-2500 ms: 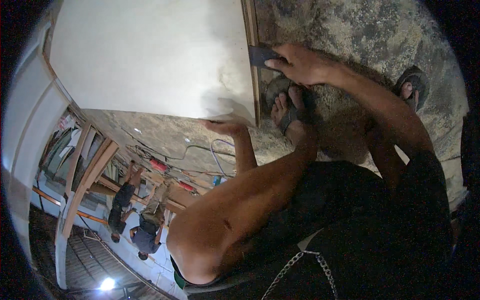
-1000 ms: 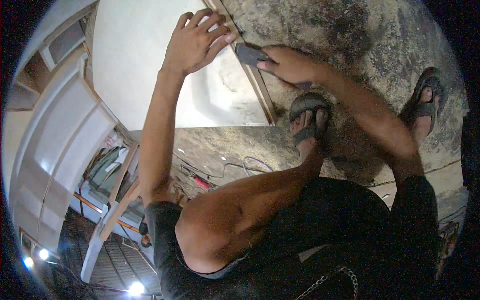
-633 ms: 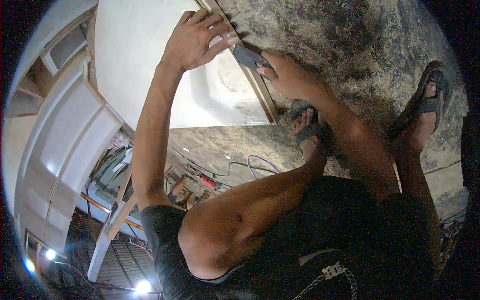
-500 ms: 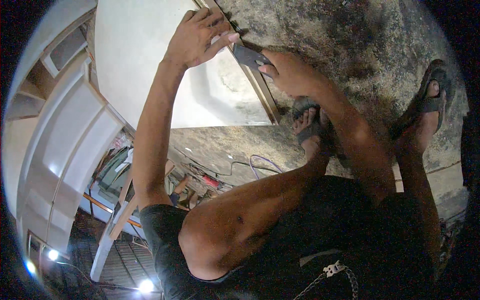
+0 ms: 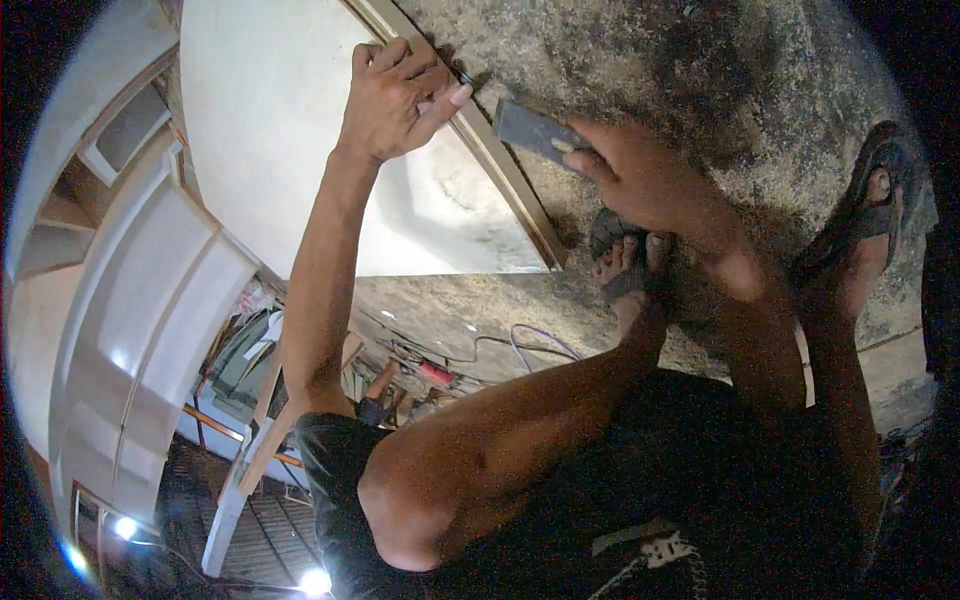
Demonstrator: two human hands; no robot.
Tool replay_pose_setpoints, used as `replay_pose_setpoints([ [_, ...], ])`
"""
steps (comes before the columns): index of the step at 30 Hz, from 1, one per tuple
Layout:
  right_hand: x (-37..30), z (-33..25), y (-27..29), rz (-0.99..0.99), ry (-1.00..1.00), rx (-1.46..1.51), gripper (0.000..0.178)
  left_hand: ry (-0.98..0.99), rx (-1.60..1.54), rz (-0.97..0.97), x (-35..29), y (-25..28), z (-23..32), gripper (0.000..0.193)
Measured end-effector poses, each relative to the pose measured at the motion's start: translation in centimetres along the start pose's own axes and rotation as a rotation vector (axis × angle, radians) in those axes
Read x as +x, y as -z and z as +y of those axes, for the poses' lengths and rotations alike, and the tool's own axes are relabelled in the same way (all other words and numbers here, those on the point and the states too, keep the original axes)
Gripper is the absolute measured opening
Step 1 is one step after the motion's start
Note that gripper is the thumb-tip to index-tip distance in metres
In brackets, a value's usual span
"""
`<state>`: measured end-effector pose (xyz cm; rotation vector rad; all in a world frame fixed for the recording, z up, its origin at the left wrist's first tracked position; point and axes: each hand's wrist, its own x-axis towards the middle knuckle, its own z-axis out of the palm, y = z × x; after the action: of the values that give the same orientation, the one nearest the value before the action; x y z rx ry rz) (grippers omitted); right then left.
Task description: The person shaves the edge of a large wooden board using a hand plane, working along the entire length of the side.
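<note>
A large white panel [image 5: 270,130] with a narrow wooden edge strip [image 5: 510,190] stands at the upper left. My left hand [image 5: 395,105] is closed at this edge, fingers bent and thumb lying across the strip; its fingertips are partly hidden. Just beyond the thumb is a small dark thing [image 5: 462,77] that I cannot identify. My right hand [image 5: 650,175] grips a flat, dark grey rectangular block [image 5: 535,130]. The block's far end is slightly right of the strip, with a gap between them.
My sandalled feet [image 5: 630,265] rest on the stained, rough floor [image 5: 740,70]. Cables [image 5: 480,345] and a red tool-like object [image 5: 435,372] lie beyond my bent knee. Pale curved panels [image 5: 150,330], timber pieces [image 5: 265,440] and bright lamps [image 5: 315,580] are at the left.
My right hand has drawn the grey block away from the panel's edge strip, down and to the right. My left hand keeps its place at the edge, and the view has shifted slightly.
</note>
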<state>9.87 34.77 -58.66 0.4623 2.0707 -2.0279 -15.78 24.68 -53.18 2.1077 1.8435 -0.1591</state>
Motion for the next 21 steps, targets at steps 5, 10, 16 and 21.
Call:
replay_pose_setpoints([
  [5, 0.3, 0.5, -1.9, -0.179, -0.091, 0.063, 0.037, 0.004, -0.003, 0.002, -0.2, 0.2, -0.2, 0.038],
  [10, 1.0, 1.2, -2.8, -0.135, 0.011, 0.142, 0.036, 0.002, -0.067, 0.039, 0.2, 0.2, -0.1, 0.039],
  [16, 1.6, 0.9, -2.8, -0.246, -0.091, 0.115, 0.034, 0.03, -0.043, 0.027, -0.3, 0.0, -0.5, 0.039],
  [21, 1.2, 1.4, -3.4, -0.125, 0.01, 0.101, 0.022, 0.028, -0.049, 0.041, -0.2, 0.0, -0.3, 0.042],
])
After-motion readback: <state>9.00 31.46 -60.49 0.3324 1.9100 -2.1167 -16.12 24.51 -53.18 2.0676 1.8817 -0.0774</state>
